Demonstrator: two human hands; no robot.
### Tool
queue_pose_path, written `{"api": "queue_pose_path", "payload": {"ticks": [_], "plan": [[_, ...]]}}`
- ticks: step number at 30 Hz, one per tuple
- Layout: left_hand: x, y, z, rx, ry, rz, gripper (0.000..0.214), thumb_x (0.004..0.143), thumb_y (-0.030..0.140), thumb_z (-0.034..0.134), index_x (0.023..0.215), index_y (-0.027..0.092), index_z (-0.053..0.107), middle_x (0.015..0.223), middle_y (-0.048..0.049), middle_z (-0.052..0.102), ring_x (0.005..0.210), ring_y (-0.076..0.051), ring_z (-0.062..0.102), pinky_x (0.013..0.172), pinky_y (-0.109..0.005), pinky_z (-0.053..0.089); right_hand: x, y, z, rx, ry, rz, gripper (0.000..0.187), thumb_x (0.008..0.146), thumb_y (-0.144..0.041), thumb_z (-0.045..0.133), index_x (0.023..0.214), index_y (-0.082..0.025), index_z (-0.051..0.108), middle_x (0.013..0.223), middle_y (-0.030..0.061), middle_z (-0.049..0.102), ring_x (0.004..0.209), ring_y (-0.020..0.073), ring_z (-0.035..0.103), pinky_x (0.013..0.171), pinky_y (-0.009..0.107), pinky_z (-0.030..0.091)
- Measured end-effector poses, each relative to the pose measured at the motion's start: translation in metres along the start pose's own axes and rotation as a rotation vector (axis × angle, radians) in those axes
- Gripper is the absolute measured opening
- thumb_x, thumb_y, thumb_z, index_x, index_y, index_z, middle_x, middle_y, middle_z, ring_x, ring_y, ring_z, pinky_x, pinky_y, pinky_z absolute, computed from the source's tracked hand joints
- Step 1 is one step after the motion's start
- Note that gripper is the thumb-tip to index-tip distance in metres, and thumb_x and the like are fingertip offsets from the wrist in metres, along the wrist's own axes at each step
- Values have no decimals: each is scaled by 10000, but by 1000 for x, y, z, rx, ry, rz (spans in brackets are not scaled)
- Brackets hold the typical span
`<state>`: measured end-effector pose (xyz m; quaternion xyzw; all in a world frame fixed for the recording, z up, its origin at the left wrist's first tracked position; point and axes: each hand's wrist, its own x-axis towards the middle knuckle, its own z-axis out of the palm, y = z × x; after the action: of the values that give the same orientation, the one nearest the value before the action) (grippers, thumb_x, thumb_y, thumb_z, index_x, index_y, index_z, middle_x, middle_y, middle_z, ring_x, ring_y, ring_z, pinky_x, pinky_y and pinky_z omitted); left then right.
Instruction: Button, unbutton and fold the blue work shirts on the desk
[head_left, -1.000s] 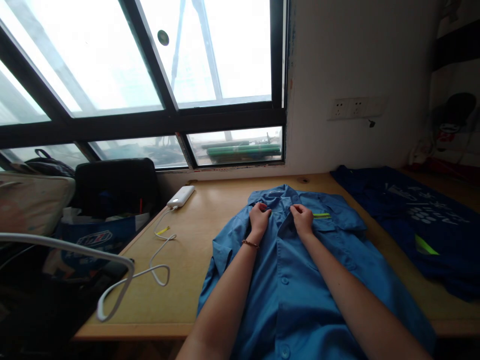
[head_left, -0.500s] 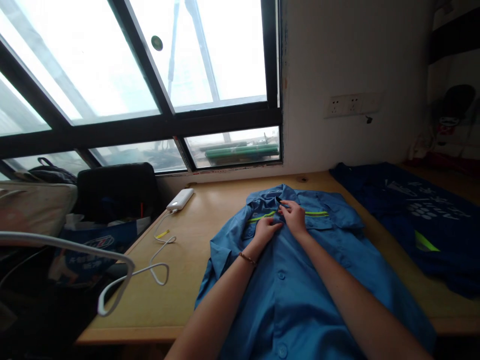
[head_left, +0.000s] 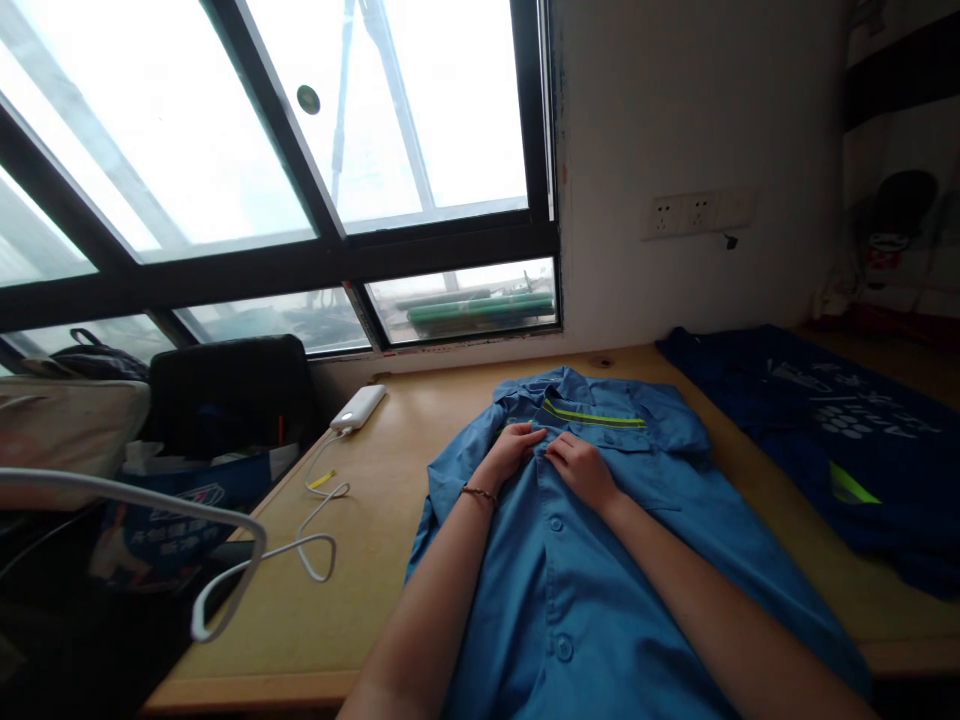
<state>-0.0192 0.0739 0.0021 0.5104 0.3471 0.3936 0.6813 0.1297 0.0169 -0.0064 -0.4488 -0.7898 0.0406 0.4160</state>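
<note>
Daylight pours through a black-framed window (head_left: 330, 235) beside a plain pale wall (head_left: 637, 120), lighting a wooden table (head_left: 367, 570) whose yellowish top fills the middle of the room before us. Spread across it, front side up and collar toward the window wall, lies a light blue work shirt (head_left: 585, 590), its lower part reaching the near edge. The cloth is creased at the shoulders and loosely rumpled below, with a fluorescent yellow stripe crossing the chest above a flapped pocket. To its right, a navy garment (head_left: 780, 430) with white print and a yellow-green patch lies flat; at left, off the table, a black chair (head_left: 232, 390) stands behind a blue printed bag (head_left: 187, 510).

Two bare hands meet at the shirt's front opening, just below the collar. The left hand (head_left: 515, 450), a beaded bracelet (head_left: 480, 492) at its wrist, pinches the cloth with thumb and fingers drawn together; the right hand (head_left: 581, 468) grips the facing edge just beside it, fingers curled in. Whether a button sits between them, we cannot tell. A white power bank (head_left: 360, 408) rests near the table's left edge. Down the placket, two blue buttons (head_left: 564, 648) show.
</note>
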Motion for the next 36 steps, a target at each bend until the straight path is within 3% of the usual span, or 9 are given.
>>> {"api": "queue_pose_path", "payload": {"ticks": [4, 9, 19, 29, 33, 36], "plan": [[-2, 1, -8, -98, -37, -93, 252, 580, 143, 730, 740, 113, 538, 668, 8, 553, 574, -52, 533, 554, -155, 434, 2, 0, -1, 30, 56, 77, 158, 803, -298, 506, 682, -202, 543, 702, 20, 541, 652, 152, 521, 631, 262, 408], [1, -1, -12, -185, 28, -133, 281, 595, 49, 696, 799, 130, 521, 691, 2, 557, 617, -76, 567, 609, -185, 477, 2, 1, -1, 118, 105, 134, 139, 776, -327, 539, 758, -205, 604, 676, 11, 559, 628, 151, 520, 624, 265, 414], [1, -4, -9, -233, 51, -114, 244, 626, 16, 658, 766, 127, 492, 666, 10, 549, 610, -77, 577, 631, -194, 488, 2, 1, 0, 242, 135, 149, 144, 763, -296, 549, 747, -226, 673, 718, 17, 621, 675, 160, 570, 648, 274, 437], [-1, -6, -4, -242, 154, -69, 358, 601, 23, 669, 897, 132, 501, 694, 4, 574, 591, -87, 580, 594, -201, 477, 3, 1, 3, 162, 75, 194, 179, 762, -301, 537, 629, -204, 607, 647, 5, 594, 601, 145, 533, 588, 259, 385], [-3, -5, -6, -245, 75, -44, 401, 610, 83, 693, 961, 132, 505, 681, 11, 567, 564, -74, 559, 565, -184, 447, 2, 1, 5, 106, 83, 203, 163, 764, -288, 535, 631, -197, 564, 637, 5, 566, 595, 145, 512, 584, 254, 373], [-5, -3, -5, -264, -14, -60, 313, 630, 115, 695, 904, 126, 543, 639, 26, 552, 513, -46, 509, 539, -165, 407, 1, -1, 5, 63, 125, 190, 130, 762, -271, 533, 658, -195, 515, 653, 5, 529, 592, 142, 489, 585, 253, 375]]}}
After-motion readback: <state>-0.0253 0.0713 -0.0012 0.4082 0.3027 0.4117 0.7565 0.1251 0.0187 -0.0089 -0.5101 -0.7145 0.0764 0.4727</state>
